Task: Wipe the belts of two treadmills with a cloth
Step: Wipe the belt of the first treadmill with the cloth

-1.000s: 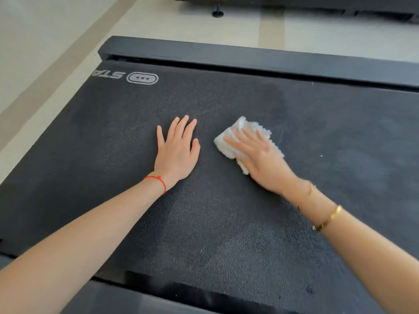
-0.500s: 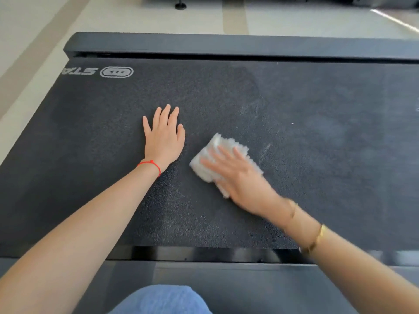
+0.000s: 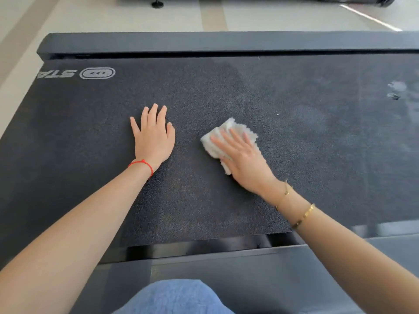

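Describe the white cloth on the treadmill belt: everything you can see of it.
The cloth is white, soft and textured, like a small towel or rag, folded or bunched into a compact pad with a zigzag edge on its far right side. It lies flat on the dark pebbled treadmill belt, right of centre. The right hand presses on it with straight, spread fingers and covers its near part; a frayed corner pokes out under the thumb side. The left hand rests flat on the belt, apart from it.

Bare forearms, no sleeves. Thin red string bracelet (image 3: 141, 164) at left wrist; two gold bracelets (image 3: 303, 215) on right forearm; blue denim knee (image 3: 176, 298) at bottom centre.
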`<action>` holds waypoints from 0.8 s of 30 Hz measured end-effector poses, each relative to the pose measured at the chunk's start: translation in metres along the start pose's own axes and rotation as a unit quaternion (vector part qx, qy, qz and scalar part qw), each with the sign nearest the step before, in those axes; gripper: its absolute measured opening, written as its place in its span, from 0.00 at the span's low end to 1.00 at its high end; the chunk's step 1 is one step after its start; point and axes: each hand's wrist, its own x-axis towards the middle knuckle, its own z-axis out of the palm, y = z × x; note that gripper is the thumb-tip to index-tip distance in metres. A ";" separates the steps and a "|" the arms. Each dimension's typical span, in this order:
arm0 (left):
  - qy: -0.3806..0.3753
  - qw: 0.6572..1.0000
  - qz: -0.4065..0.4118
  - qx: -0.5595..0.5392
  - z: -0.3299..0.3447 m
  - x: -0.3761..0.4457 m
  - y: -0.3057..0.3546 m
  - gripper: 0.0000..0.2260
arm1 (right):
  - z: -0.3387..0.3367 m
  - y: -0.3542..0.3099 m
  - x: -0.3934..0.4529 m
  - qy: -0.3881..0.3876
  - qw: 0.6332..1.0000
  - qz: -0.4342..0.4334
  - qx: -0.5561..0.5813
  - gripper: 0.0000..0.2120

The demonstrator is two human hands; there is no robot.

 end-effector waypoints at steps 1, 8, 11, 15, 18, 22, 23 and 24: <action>0.001 1.000 0.000 -0.001 0.000 -0.001 0.000 0.23 | 0.004 -0.015 -0.009 0.005 0.999 -0.035 0.009 0.22; -0.004 1.000 0.004 -0.009 -0.003 -0.002 0.000 0.23 | 0.012 -0.054 -0.077 -0.094 0.981 -0.126 0.112 0.23; -0.014 1.000 -0.003 -0.019 -0.006 -0.004 0.003 0.23 | 0.006 -0.026 -0.070 -0.069 0.993 -0.084 0.048 0.24; -0.030 0.999 0.006 -0.025 -0.006 -0.010 0.013 0.23 | -0.004 0.045 -0.036 -0.011 0.996 0.091 0.002 0.23; -0.031 0.999 0.026 -0.031 -0.003 -0.010 0.024 0.23 | -0.004 0.069 -0.009 0.002 0.982 0.184 0.029 0.23; -0.039 0.997 0.048 -0.046 0.003 -0.007 0.051 0.24 | 0.001 0.032 -0.031 -0.028 0.996 0.066 0.054 0.23; -0.040 0.996 0.057 -0.048 0.005 -0.006 0.059 0.24 | 0.002 0.025 -0.044 -0.048 0.995 0.037 0.074 0.24; -0.040 0.996 0.063 -0.049 0.007 -0.004 0.068 0.24 | 0.003 0.021 -0.057 -0.059 0.994 0.012 0.090 0.24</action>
